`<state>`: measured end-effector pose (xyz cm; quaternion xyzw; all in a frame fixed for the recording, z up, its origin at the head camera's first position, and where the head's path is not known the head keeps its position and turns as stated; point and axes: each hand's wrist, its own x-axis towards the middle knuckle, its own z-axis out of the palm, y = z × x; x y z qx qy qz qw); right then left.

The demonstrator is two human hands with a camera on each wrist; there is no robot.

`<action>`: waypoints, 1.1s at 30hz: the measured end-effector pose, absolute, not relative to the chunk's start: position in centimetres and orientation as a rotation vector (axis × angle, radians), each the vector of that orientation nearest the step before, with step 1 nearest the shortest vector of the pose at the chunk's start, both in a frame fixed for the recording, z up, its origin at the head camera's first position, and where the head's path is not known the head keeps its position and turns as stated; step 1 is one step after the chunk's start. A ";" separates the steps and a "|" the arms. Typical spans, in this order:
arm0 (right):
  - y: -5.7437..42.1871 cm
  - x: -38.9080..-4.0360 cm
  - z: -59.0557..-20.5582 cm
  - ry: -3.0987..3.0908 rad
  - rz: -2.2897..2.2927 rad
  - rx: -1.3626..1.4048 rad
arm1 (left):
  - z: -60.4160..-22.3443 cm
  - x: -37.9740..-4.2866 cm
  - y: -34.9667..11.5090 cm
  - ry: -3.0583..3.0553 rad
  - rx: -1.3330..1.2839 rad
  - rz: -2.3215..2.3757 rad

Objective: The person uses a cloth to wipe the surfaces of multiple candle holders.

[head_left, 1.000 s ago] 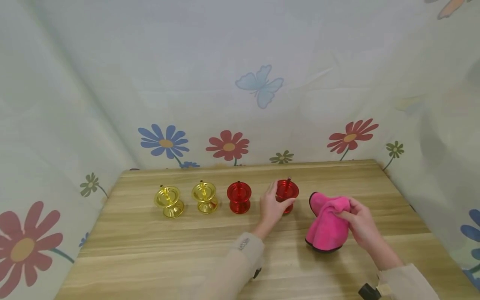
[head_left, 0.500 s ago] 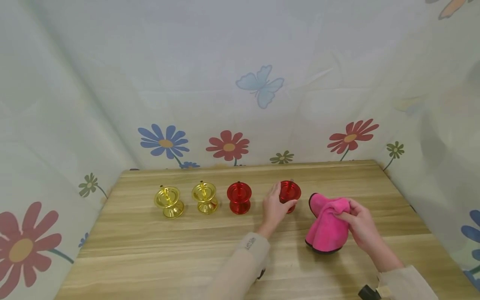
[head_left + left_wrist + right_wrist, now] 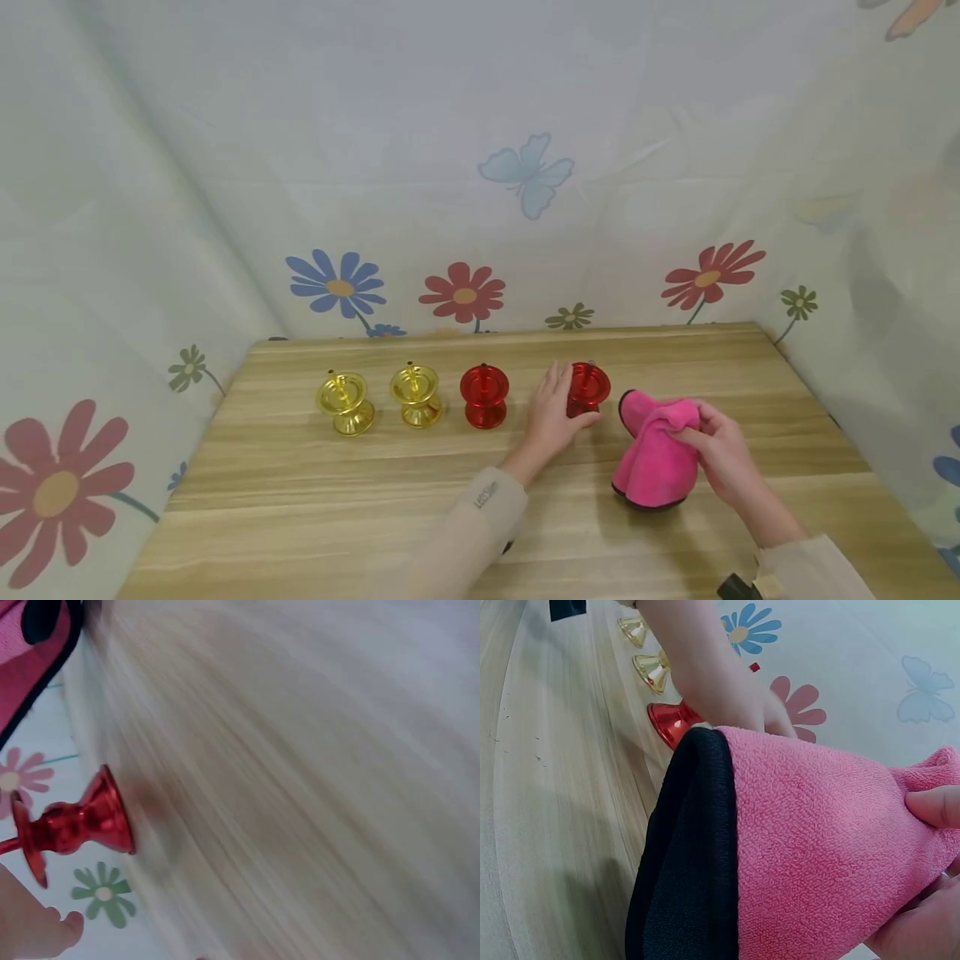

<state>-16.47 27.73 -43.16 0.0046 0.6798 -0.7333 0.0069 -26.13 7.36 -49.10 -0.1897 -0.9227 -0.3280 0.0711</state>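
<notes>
A shiny red candle holder (image 3: 590, 385) with a dished top and a thin centre stem stands upright at the right end of a row. My left hand (image 3: 549, 421) is just to its left, fingers straight and thumb spread in front of the base. In the left wrist view, a gap shows between the thumb side of that hand (image 3: 30, 926) and the candle holder (image 3: 75, 829). My right hand (image 3: 722, 450) pinches a bunched pink cloth (image 3: 660, 458) with dark edging, which hangs to the right of the holder. The cloth's dark inner side (image 3: 686, 907) shows in the right wrist view.
Left of the hands, another red candle holder (image 3: 484, 396) and two gold ones, the nearer gold holder (image 3: 417, 398) and the far-left gold holder (image 3: 347, 404), stand along the wooden table (image 3: 315, 508). A flower-printed curtain (image 3: 615, 167) closes off the back and sides.
The right-hand red holder has shifted slightly right and its stem has turned. My left fingers have straightened and come away from around it. The right hand and cloth have stayed put.
</notes>
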 end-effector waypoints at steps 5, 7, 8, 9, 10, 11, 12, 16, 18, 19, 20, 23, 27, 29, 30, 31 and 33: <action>27.6 -16.5 -43.3 2.131 -2.291 -0.001 | -48.0 -25.0 5.6 -2.606 -0.685 -0.997; 27.5 -16.4 -43.3 2.134 -2.291 -0.013 | -47.3 -24.6 4.7 -2.525 -0.717 -0.964; 27.5 -16.4 -43.3 2.132 -2.294 -0.016 | -47.0 -24.5 4.1 -2.485 -0.726 -0.931; 27.5 -16.4 -43.3 2.129 -2.297 -0.026 | -46.6 -24.4 3.6 -2.450 -0.725 -0.892; 27.5 -16.4 -43.3 2.125 -2.300 -0.033 | -46.3 -24.3 3.0 -2.410 -0.722 -0.860; 27.5 -16.4 -43.4 2.122 -2.303 -0.039 | -46.1 -24.3 2.4 -2.382 -0.712 -0.834; 27.5 -16.4 -43.3 2.121 -2.303 -0.043 | -45.8 -24.3 1.8 -2.355 -0.696 -0.812; 27.4 -16.3 -43.3 2.115 -2.304 -0.054 | -45.7 -24.7 -0.5 -2.283 -0.627 -0.857; 27.4 -16.3 -43.2 2.116 -2.301 -0.067 | -45.9 -25.0 -1.6 -2.290 -0.576 -0.921; 27.4 -16.3 -43.2 2.117 -2.299 -0.074 | -46.0 -25.1 -2.1 -2.300 -0.548 -0.960; 27.4 -16.3 -43.1 2.118 -2.299 -0.081 | -46.2 -25.2 -2.5 -2.308 -0.523 -1.001; 27.4 -16.3 -43.1 2.119 -2.298 -0.099 | -46.8 -25.5 -3.6 -2.366 -0.432 -1.067; 27.3 -16.3 -43.0 2.127 -2.288 -0.096 | -48.0 -26.0 -4.6 -2.456 -0.338 -1.113; 27.2 -16.3 -43.0 2.130 -2.284 -0.090 | -48.6 -26.3 -4.8 -2.521 -0.293 -1.117; 27.3 -16.3 -43.0 2.133 -2.280 -0.083 | -48.8 -26.5 -4.9 -2.552 -0.275 -1.122; 27.2 -16.3 -43.0 2.133 -2.279 -0.079 | -49.0 -26.6 -5.0 -2.583 -0.260 -1.126; 27.2 -16.3 -43.0 2.131 -2.279 -0.072 | -49.4 -26.8 -5.1 -2.638 -0.238 -1.117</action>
